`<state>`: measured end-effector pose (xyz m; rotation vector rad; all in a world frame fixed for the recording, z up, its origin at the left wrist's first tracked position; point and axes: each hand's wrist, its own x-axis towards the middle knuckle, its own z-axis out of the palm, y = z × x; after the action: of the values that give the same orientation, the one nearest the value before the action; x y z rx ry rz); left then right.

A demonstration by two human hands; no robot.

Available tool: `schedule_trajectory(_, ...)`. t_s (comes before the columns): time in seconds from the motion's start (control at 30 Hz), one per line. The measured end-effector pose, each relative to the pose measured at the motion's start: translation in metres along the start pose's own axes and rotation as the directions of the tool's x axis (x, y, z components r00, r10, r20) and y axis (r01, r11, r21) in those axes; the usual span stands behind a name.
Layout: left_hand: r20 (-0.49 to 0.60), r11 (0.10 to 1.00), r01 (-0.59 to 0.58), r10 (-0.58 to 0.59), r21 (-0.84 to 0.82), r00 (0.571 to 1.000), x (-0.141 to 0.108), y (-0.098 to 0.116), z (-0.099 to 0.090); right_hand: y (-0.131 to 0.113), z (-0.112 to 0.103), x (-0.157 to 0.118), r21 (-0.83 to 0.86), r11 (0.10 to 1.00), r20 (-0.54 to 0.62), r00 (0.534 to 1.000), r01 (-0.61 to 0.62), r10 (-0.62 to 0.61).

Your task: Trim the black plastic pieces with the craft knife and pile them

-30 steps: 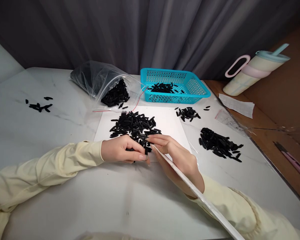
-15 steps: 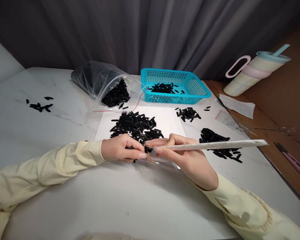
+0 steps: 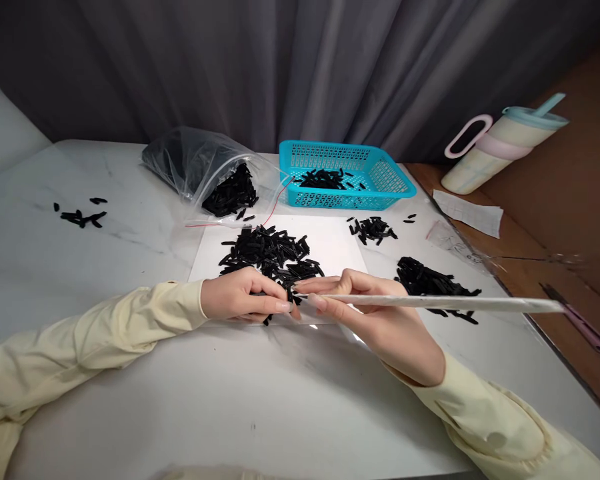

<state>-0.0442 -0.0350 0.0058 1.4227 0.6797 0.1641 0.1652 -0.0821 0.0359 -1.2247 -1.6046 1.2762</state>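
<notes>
My left hand (image 3: 247, 295) is closed in a pinch on a small black piece (image 3: 291, 294), mostly covered by the fingers. From the right, my right hand (image 3: 380, 313) grips a long, slender white tool (image 3: 445, 303) with a thin dark tip, its far end pointing right. That tip meets the black piece at my left fingertips; whether it touches is too small to tell. Just beyond both hands, a heap of narrow black pieces (image 3: 267, 247) lies on a white sheet (image 3: 337, 247).
Behind the sheet are a clear zip bag of black pieces (image 3: 190, 167) and a blue basket (image 3: 347, 200). Smaller piles lie left (image 3: 84, 218) and right (image 3: 430, 277). A handled tumbler (image 3: 500, 150), a paper slip (image 3: 469, 212) and a pink-handled tool (image 3: 583, 327) are farther right.
The white tool's far end has swung lower and farther right as my right hand tilted slightly. My left hand keeps its pinch near the same spot. The whole view has shifted a little.
</notes>
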Motion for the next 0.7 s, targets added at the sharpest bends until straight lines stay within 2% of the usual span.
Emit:
schedule_trajectory(0.07, 0.001, 0.998, 0.016, -0.017, 0.064, 1.0, 0.001, 0.009, 0.001, -0.006, -0.011, -0.014, -0.177, 0.982, -0.08, 0.994, 0.06, -0.075)
schedule_trajectory(0.13, 0.008, 0.973, -0.031, 0.031, 0.23, 1.0, 0.008, 0.024, 0.004, -0.007, -0.022, -0.036, -0.369, 0.925, -0.149, 0.976, 0.095, -0.159)
schedule_trajectory(0.2, 0.051, 0.873, -0.127, 0.117, 0.471, 0.992, 0.026, 0.043, 0.011, 0.0, -0.028, -0.062, -0.484, 0.874, -0.226, 0.958, 0.046, -0.176)
schedule_trajectory(0.27, 0.146, 0.719, -0.231, 0.179, 0.655, 0.973, 0.055, 0.062, 0.022, 0.014, -0.028, -0.085, -0.467, 0.884, -0.385, 0.905, -0.023, -0.18)
schedule_trajectory(0.3, 0.179, 0.664, -0.25, 0.174, 0.704, 0.968, 0.073, 0.071, 0.029, 0.022, -0.026, -0.094, -0.441, 0.895, -0.464, 0.87, -0.065, -0.165)
schedule_trajectory(0.4, 0.186, 0.608, -0.252, 0.17, 0.753, 0.968, 0.135, 0.09, 0.052, 0.044, -0.022, -0.107, -0.371, 0.917, -0.651, 0.745, -0.146, -0.144)
schedule_trajectory(0.47, 0.184, 0.592, -0.252, 0.174, 0.765, 0.967, 0.171, 0.097, 0.062, 0.052, -0.022, -0.107, -0.346, 0.926, -0.708, 0.689, -0.151, -0.152)
schedule_trajectory(0.5, 0.184, 0.59, -0.25, 0.17, 0.768, 0.968, 0.185, 0.098, 0.066, 0.054, -0.022, -0.106, -0.344, 0.929, -0.71, 0.686, -0.139, -0.16)
schedule_trajectory(0.57, 0.186, 0.594, -0.246, 0.162, 0.766, 0.969, 0.203, 0.099, 0.067, 0.055, -0.024, -0.103, -0.345, 0.934, -0.669, 0.723, -0.095, -0.173)
schedule_trajectory(0.63, 0.186, 0.611, -0.243, 0.157, 0.753, 0.97, 0.205, 0.098, 0.062, 0.056, -0.024, -0.1, -0.355, 0.934, -0.607, 0.772, -0.048, -0.191)
schedule_trajectory(0.7, 0.181, 0.642, -0.238, 0.154, 0.729, 0.971, 0.194, 0.096, 0.053, 0.057, -0.024, -0.099, -0.353, 0.935, -0.589, 0.783, -0.027, -0.2)
